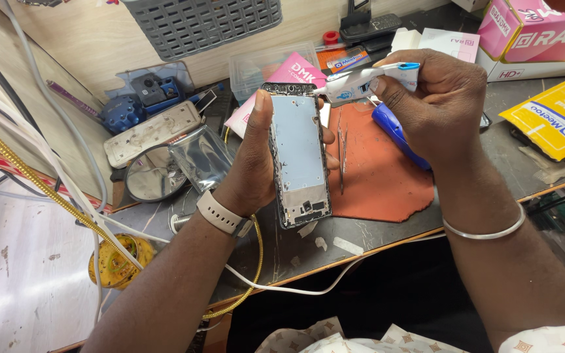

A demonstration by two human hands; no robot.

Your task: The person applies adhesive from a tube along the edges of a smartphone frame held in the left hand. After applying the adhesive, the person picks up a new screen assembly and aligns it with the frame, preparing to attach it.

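Left hand (256,163): clasps phone frame (299,153) upright over the bench, open side showing, thumb along its left edge. Right hand (436,98): pinches glue tube (367,80), nozzle at the frame's far right corner. Beneath: red mat (380,170) with tweezers (342,157); blue tool (393,131) under the right hand. Left: round mirror (148,176). Far right: pink box (537,29), yellow packet (557,114).

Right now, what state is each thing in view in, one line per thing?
Phone frame: screen off, bare inside showing, upright in the left hand.
Glue tube: squeezed in the right hand, nozzle at the frame's top edge.
Tweezers: lying loose on the orange mat.
Clear plastic box: open, no lid on.
Blue-handled tool: lying on the mat, partly under the right hand.
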